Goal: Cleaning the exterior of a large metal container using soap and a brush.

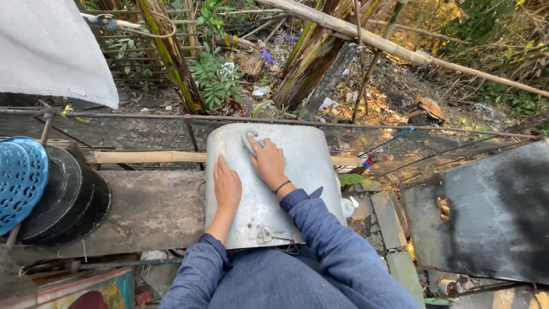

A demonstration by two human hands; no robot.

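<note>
A large grey metal container [309,171] lies on its side in front of me, its curved wall up and a small latch near my body. My left hand [227,187] rests flat on the left part of that wall, fingers together. My right hand [266,161] presses a small pale scrubbing pad [250,139] against the upper middle of the metal. A dark band circles the right wrist. Both arms wear blue sleeves.
A worn grey slab [151,209] supports the container. Blackened round pans [68,194] and a blue perforated lid [20,180] stand at the left. A bamboo pole [146,156], wire rails, a sooty metal sheet [486,212] at right, a white bottle [347,206], and trees beyond.
</note>
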